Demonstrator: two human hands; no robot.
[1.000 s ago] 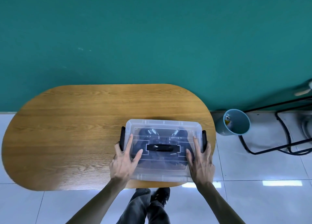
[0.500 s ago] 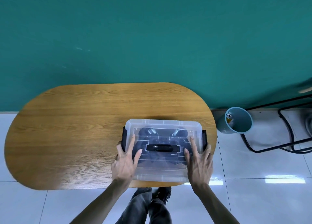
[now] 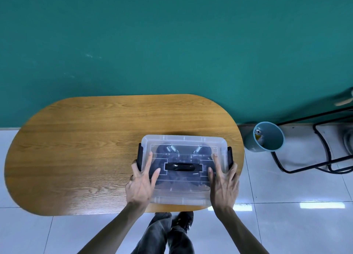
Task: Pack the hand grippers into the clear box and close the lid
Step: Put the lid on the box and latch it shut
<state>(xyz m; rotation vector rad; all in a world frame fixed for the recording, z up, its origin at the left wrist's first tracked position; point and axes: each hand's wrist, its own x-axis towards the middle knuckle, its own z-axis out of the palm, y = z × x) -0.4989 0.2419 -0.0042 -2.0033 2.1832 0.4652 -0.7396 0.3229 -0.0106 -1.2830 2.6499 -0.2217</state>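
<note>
Hands flat on the lidded clear box [image 3: 184,194] at the table's [image 3: 86,158] near edge

Left hand [image 3: 140,183] and right hand [image 3: 223,184] lie spread and open on the lid [image 3: 183,141], fingers curling over its 2 black side latches [image 3: 140,156], gripping nothing. Hand grippers [image 3: 172,148] show dark inside. Rigid, smooth plastic, probably light yet slippery; best taken by the black handle [image 3: 182,166] or both ends. Front overhangs slightly; open tabletop lies left and behind

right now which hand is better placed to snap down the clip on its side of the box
Neither clearly: the left hand touches the left clip, the right hand the right clip, both lying open on the lid. Likely use both together.
</note>
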